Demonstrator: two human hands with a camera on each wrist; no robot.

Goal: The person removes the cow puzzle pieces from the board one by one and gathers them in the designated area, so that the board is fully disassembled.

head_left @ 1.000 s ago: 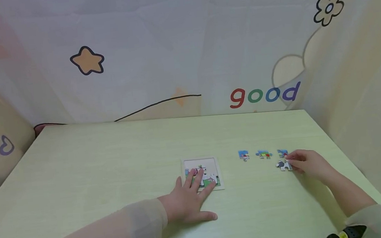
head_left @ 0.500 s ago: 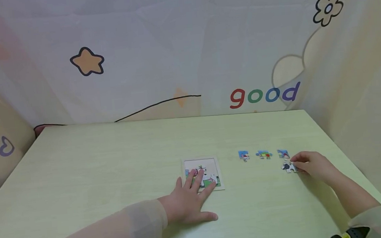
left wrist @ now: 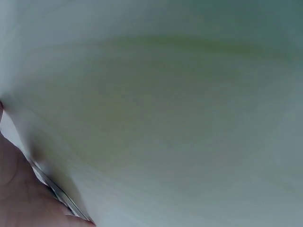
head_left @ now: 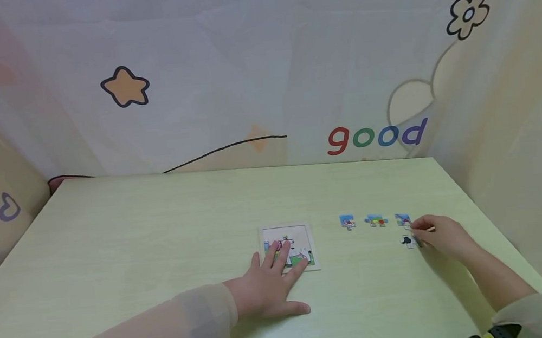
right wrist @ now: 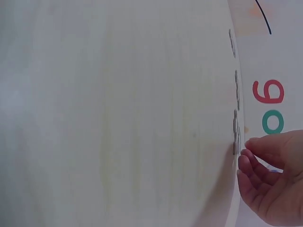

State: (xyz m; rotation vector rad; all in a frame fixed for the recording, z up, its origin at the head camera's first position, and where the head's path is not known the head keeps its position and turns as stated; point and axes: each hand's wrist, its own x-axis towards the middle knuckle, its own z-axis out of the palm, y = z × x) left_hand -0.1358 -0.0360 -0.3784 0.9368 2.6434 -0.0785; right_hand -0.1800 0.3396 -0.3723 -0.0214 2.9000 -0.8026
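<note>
In the head view, my left hand lies with spread fingers across a small square puzzle board. The board has a pale frame and a picture of a white animal on green. My fingers hide part of that picture. At the right, thumb and fingertips of my right hand pinch together, with a thin pale edge of a puzzle piece showing between them. Just below the fingertips lies a white puzzle piece with a black patch. Above it sits a blue puzzle piece, close to the fingertips.
Two more puzzle pieces, one blue and white and one multicoloured, lie in a row left of the right hand. The pale table meets printed cloth walls at the back and sides. The left wrist view is mostly blurred tabletop.
My right hand has shifted slightly right and toward me. The black-patched piece moved nearer to me, away from the blue one. My left hand stays in place.
</note>
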